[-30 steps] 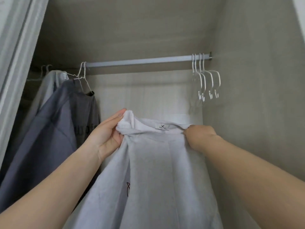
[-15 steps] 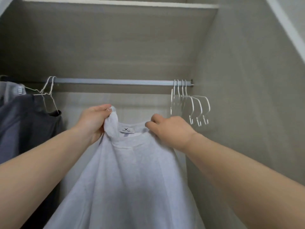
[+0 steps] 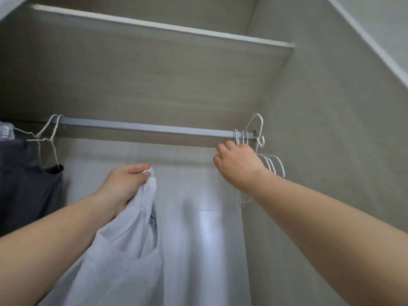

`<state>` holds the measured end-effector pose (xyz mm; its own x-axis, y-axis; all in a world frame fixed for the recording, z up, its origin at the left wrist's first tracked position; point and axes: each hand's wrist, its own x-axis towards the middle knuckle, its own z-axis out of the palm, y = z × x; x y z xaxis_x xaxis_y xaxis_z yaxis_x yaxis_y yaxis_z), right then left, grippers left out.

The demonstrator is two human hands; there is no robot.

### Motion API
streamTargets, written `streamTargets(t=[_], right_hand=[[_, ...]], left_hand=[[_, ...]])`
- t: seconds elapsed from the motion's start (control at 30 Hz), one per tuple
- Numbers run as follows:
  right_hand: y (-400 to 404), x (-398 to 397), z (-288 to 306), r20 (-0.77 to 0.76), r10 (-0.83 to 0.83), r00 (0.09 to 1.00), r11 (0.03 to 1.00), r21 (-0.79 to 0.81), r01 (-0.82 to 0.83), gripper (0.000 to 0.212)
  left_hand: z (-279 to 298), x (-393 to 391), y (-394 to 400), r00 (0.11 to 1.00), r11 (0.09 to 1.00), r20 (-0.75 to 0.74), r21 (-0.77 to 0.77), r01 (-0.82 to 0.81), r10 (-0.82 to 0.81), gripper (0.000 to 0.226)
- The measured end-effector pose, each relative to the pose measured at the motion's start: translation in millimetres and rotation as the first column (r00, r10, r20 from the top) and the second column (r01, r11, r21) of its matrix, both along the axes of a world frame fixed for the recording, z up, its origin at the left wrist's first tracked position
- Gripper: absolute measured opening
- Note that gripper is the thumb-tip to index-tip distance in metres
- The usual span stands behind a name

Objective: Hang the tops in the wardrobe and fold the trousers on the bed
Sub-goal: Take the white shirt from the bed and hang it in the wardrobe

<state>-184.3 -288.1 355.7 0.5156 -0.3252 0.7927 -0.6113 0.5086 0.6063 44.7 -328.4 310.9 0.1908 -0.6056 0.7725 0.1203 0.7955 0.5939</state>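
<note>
- Left hand [image 3: 125, 184], centre-left of the frame: clenched around the bunched neckline of a white sweatshirt [image 3: 123, 257], thumb on top, fingers curled under the fabric.
- Sweatshirt draped from that one grip down to the bottom edge of the frame, neck label just visible inside the collar; not yet on any hanger.
- Right hand [image 3: 239, 162], centre-right: raised to the cluster of empty white wire hangers [image 3: 268, 161] at the right end of the grey rail [image 3: 143, 127]; fingers curled among the wires, one hanger hook [image 3: 257, 120] tipped above the rail, so probably grasping that hanger, though the exact hold is hidden behind the hand.
- Far left: dark grey top [image 3: 26, 184] already hung on its own wire hanger.
- Handling, as a judgement: soft, limp, fairly thick knit; light enough for one hand, no slip risk, nothing fragile; sags and folds wherever unsupported.
- Best hold: collar or shoulder seams, keeping the neck opening spread for the hanger.
- Thin wire hangers: springy, easily tangled with neighbours; better lifted by the hook.
</note>
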Motion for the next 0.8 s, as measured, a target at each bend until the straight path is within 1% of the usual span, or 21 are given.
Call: streamTargets(t=[0.03,0.07,0.1,0.13,0.2,0.23,0.27,0.37,0.53,0.63,0.73,0.8], right_hand=[[0,1,3,-0.013,-0.021,1.0,0.999,-0.031,0.02,0.021],[0,2,8,0.008,-0.024,1.0,0.997,-0.075,0.024,0.023],[2,1,13,0.077,-0.077,0.994,0.994,-0.077,0.083,0.026],[0,-2,18,0.113,-0.158,0.981,0.983,-0.08,0.168,0.034],[1,-8,27,0.267,-0.301,0.916,0.949,-0.012,0.316,0.044],[3,-12,28,0.348,-0.32,0.881,0.942,0.019,0.335,0.044],[3,-16,29,0.392,-0.312,0.866,0.947,0.057,0.316,0.043],[-3,-27,27,0.397,-0.242,0.885,0.97,0.123,0.21,0.036],[-3,-36,27,0.397,-0.177,0.901,0.984,0.073,0.162,0.036],[1,-35,28,0.428,-0.068,0.901,0.997,0.006,0.073,0.038],[2,-32,26,0.372,0.055,0.927,0.997,-0.074,-0.03,0.033],[4,-26,22,0.317,0.11,0.942,0.993,-0.084,-0.087,0.029]], left_hand=[[1,2,-3,1.0,1.0,0.003,-0.004,-0.006,0.006,0.035],[3,5,-5,1.0,1.0,0.004,-0.007,-0.011,0.011,0.035],[4,7,-7,1.0,1.0,0.007,-0.005,-0.013,0.013,0.035],[5,8,-9,1.0,1.0,0.012,-0.001,-0.01,0.01,0.034],[8,11,-12,1.0,1.0,0.017,0.002,0.007,-0.007,0.033],[9,11,-13,1.0,1.0,0.019,0.0,0.01,-0.01,0.032],[9,12,-14,1.0,1.0,0.021,-0.003,0.01,-0.01,0.032],[9,11,-18,0.999,1.0,0.032,-0.012,-0.003,0.003,0.032],[7,6,-24,0.999,1.0,0.036,-0.002,0.031,-0.031,0.03],[6,2,-31,0.998,0.999,0.048,0.012,0.045,-0.046,0.03],[3,0,-33,0.995,0.999,0.09,0.023,0.029,-0.031,0.03],[3,1,-36,0.994,1.0,0.111,0.027,0.008,-0.011,0.03]])
